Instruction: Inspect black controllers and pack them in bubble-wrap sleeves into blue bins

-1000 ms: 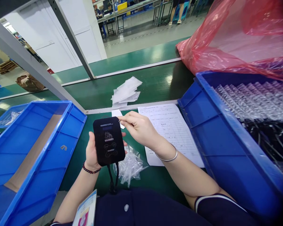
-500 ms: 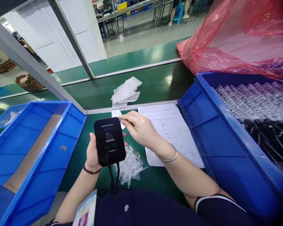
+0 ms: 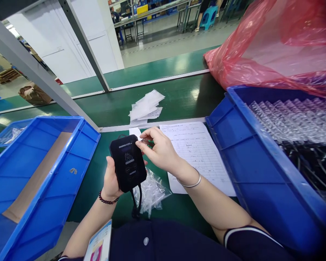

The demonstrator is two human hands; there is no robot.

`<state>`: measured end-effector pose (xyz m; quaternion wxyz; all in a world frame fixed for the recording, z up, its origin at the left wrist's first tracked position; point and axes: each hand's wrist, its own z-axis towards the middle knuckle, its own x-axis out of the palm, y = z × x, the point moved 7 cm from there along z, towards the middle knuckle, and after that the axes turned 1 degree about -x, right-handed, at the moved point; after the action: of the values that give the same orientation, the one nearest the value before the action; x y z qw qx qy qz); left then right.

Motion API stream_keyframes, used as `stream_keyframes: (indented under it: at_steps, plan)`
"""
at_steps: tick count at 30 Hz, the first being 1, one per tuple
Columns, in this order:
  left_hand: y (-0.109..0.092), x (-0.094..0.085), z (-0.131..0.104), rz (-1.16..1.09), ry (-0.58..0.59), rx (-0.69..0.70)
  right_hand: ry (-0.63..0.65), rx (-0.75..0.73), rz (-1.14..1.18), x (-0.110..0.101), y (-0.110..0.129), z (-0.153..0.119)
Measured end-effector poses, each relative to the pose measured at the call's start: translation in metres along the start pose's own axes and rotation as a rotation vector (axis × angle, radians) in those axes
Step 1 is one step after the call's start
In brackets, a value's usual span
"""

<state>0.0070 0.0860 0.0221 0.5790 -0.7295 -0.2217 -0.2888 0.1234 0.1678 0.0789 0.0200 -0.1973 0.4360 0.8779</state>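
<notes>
A flat, black, rectangular device with cut corners and "RHINO" lettering (image 3: 129, 165) is held over the green worktop (image 3: 179, 206), in the near middle of the scene, its lettered face turned up. It is gripped by the left hand (image 3: 112, 177): the left edge is backed by the palm and thumb, and fingertips are seen past the right edge. The wrist is ringed by a dark beaded bracelet (image 3: 108, 200). Two short black cables (image 3: 137, 201) are let hang from the device's near end.

The thumb and fingers of the right hand (image 3: 159, 150) are brought narrowly together at the device's far right corner, with the thumb tip laid across its edge in this view (whether anything thin is pinched there cannot be told). A silver bangle (image 3: 191, 181) is worn on that wrist.

A heap of crinkled clear plastic pieces (image 3: 154, 192) is partly covered by the device. To the right, a white printed paper sheet (image 3: 198, 156) is laid flat, partly overlapped by the right forearm. Beyond it, rows of ridged clear plastic (image 3: 290, 119) are contained in a blue plastic bin (image 3: 250, 156). On the far strip, thin whitish sheets (image 3: 148, 105) are piled loosely.
</notes>
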Motion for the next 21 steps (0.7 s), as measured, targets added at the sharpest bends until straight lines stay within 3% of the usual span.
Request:
stream_keyframes:
  at_steps: [8,12,16,21]
  plan:
    - [0.010,-0.005,-0.004,0.074,-0.029,0.003,0.045,0.045,-0.076,0.004,-0.004,0.001]
    - [0.009,-0.008,-0.002,0.048,-0.054,0.003,0.122,-0.081,-0.129,0.012,0.007,-0.003]
    - [0.002,-0.011,0.001,-0.009,-0.123,0.066,0.080,-0.231,-0.127,0.020,0.023,-0.014]
    - [-0.001,-0.013,-0.003,-0.054,-0.205,0.058,0.122,-0.220,-0.031,0.023,0.035,-0.022]
